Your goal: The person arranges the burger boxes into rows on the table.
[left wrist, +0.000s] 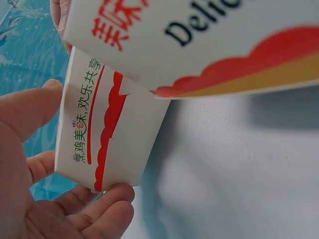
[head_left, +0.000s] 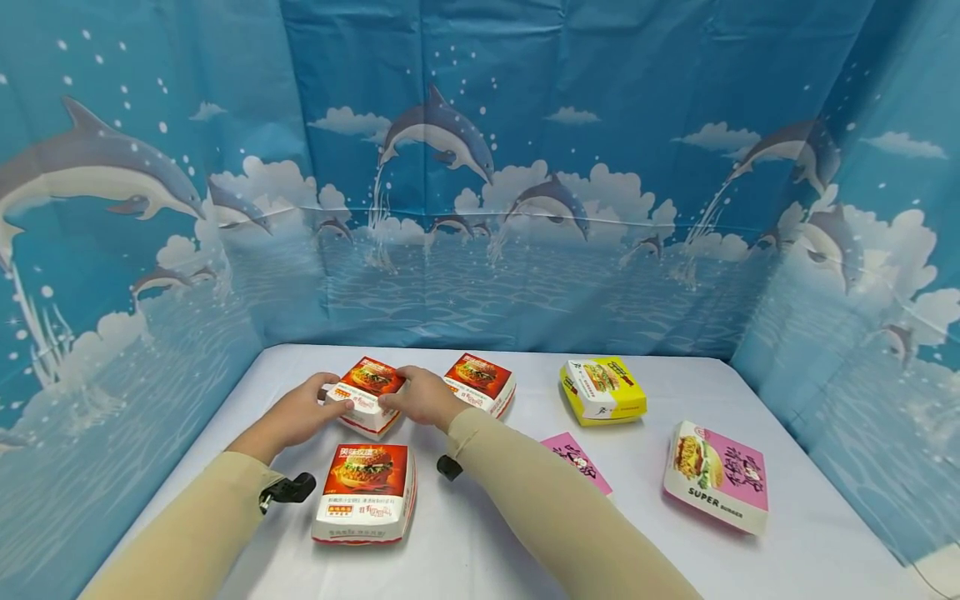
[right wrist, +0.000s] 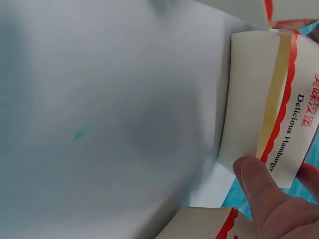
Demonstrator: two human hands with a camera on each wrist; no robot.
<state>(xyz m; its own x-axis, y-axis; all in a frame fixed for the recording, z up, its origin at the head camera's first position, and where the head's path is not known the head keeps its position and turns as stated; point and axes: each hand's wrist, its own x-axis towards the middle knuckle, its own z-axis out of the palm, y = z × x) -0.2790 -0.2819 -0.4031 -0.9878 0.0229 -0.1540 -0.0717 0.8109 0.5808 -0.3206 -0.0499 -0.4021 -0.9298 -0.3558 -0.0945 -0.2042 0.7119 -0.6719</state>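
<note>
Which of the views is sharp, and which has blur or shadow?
Head view: evenly lit, sharp, its edges bent by the wide lens. Left wrist view: the red burger box is sharp, the tablecloth soft. Right wrist view: blurred grey shadows on the tablecloth.

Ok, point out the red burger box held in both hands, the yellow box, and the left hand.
held red burger box (head_left: 369, 379): head view, printed lid.
yellow box (head_left: 604, 385): head view, top face.
left hand (head_left: 303, 412): head view, back of hand.

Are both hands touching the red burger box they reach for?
Touching. The head view shows the left hand and right hand on opposite sides of the red burger box; both wrist views show fingers pressed on its walls.
</note>
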